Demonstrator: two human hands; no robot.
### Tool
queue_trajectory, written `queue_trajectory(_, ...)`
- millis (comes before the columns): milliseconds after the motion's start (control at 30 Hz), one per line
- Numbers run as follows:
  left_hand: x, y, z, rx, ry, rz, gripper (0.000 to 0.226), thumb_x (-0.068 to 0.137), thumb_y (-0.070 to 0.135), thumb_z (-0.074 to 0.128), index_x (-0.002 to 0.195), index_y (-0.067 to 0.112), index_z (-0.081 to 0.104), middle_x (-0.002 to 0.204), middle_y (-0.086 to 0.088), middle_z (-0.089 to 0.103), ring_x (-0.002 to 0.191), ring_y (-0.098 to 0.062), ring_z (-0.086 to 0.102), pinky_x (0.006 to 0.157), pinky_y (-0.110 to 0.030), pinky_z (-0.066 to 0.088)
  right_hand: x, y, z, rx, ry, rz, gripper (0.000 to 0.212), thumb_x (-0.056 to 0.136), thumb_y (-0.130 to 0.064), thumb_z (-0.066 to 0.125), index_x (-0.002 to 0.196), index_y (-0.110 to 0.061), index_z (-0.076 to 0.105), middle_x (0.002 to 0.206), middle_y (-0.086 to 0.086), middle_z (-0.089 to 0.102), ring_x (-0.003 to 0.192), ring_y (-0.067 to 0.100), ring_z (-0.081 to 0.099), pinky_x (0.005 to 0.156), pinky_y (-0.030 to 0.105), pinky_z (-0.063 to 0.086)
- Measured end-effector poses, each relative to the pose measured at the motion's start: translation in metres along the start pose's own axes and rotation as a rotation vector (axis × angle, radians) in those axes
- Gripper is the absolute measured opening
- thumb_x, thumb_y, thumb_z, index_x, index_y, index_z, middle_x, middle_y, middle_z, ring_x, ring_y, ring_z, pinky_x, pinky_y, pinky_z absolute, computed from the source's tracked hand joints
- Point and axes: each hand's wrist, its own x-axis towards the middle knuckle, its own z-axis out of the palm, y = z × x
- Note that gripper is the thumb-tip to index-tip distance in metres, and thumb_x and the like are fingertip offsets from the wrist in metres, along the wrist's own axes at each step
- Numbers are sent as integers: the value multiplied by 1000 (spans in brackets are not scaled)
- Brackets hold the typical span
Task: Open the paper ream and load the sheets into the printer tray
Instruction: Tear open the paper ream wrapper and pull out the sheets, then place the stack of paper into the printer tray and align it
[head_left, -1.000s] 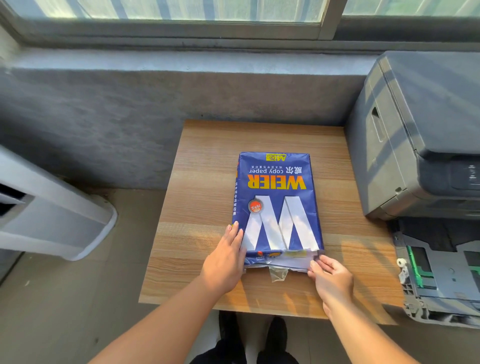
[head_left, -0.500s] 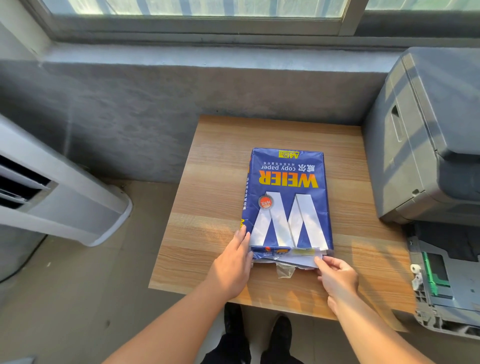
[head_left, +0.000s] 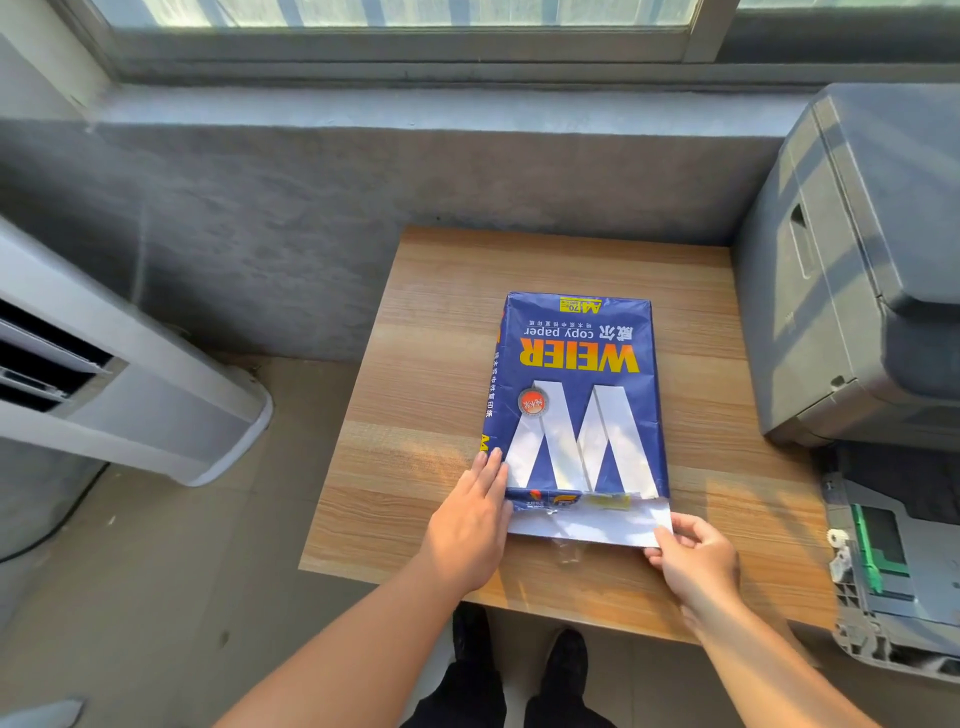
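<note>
A blue wrapped ream of copy paper (head_left: 576, 400), printed with a big white W and yellow lettering, lies flat on a small wood-grain table (head_left: 431, 395) in the middle of the frame, its long side running away from the person. The near end of the wrapper is open, and a band of white sheets (head_left: 592, 525) sticks out of it toward the table's front edge. A scrap of clear tape or film (head_left: 563, 551) lies on the wood just below those sheets.

The left hand (head_left: 470, 525) lies flat with its fingers stretched out along the ream's lower left corner, palm down, pressing against the wrapper's side rather than closing around anything. The right hand (head_left: 693, 558), at lower right of the ream, pinches the near right corner of the exposed sheets between thumb and fingers.

At the right edge of the frame stands a dark grey printer (head_left: 852, 260), just beside the table. Below it, in the lower right, a grey paper tray with green guides (head_left: 883, 566) stands pulled out, well apart from the ream. A white floor-standing appliance (head_left: 156, 405) leans across the left side, and a window (head_left: 395, 21) runs along the top above a grey wall. Dark shoes show at the bottom, under the table's edge.
</note>
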Motion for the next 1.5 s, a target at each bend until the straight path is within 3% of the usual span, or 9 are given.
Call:
queue_trajectory(67, -1, -1, 4, 0, 84, 7, 54, 98, 26, 21, 142, -3, 35, 153, -16, 36, 144, -27, 27, 117, -36, 18, -1, 4, -11, -30, -64, -3, 10, 90, 1, 58, 95, -6, 64, 77, 11, 67, 65, 27, 63, 62, 28, 51)
queue_trajectory(167, -7, 10, 6, -292, 69, -162, 50, 103, 23, 34, 149, 7, 22, 161, -3, 16, 149, -19, 12, 118, -27, 18, -4, 13, -22, -61, -156, 24, 10, 90, 2, 59, 94, -2, 67, 80, 6, 67, 74, 27, 63, 63, 29, 52)
queue_trajectory(333, -15, 33, 17, -602, 165, -459, 59, 99, 28, 49, 150, 11, 24, 161, 1, 16, 147, -16, 18, 113, -22, 13, -5, 13, -23, -59, -280, 61, 25, 85, 7, 58, 106, -1, 67, 93, 12, 76, 86, 25, 72, 87, 48, 56)
queue_trajectory(467, -12, 44, 15, -637, 123, -550, 64, 98, 32, 50, 151, 11, 20, 161, -2, 18, 147, -19, 18, 117, -28, 14, -12, -3, -19, -79, -227, -108, 41, 88, -1, 61, 128, -9, 57, 95, 5, 76, 80, 8, 70, 69, 27, 55)
queue_trajectory(600, -17, 44, 17, -629, 144, -617, 54, 96, 33, 50, 144, 15, 35, 150, -2, 41, 138, -21, 36, 116, -40, 31, -28, -3, -23, -112, -286, -121, 59, 88, -3, 62, 142, -19, 44, 82, -8, 73, 76, 13, 71, 59, 34, 58)
queue_trajectory(733, -33, 41, 20, -757, 153, -689, 31, 95, 22, 54, 125, 24, 58, 114, 8, 66, 107, -15, 60, 87, -28, 44, -38, 3, -41, -127, -389, -42, 71, 88, -2, 65, 148, -28, 35, 90, -7, 75, 75, 14, 72, 59, 33, 57)
queue_trajectory(1033, -87, 68, 28, -869, 185, -708, 53, 93, 11, 57, 143, 8, 40, 145, -2, 49, 134, -18, 44, 114, -42, 35, -69, 31, -74, -78, -386, 39, 44, 90, -7, 62, 131, -20, 54, 93, -6, 68, 81, 13, 68, 72, 35, 61)
queue_trajectory(1233, -136, 93, 29, -823, 204, -692, 53, 95, 16, 56, 144, 14, 40, 146, 1, 48, 135, -18, 43, 114, -36, 33, -91, 52, -90, -121, -344, -44, 38, 92, -8, 60, 127, -22, 53, 110, 7, 66, 83, 11, 62, 77, 38, 59)
queue_trajectory(1500, -214, 134, 40, -906, 318, -602, 48, 96, 12, 52, 142, 20, 43, 131, 12, 52, 120, -8, 47, 102, -25, 35, -157, 79, -144, -105, -334, -201, 43, 93, -1, 56, 132, -20, 52, 82, -15, 69, 74, 1, 64, 75, 25, 55)
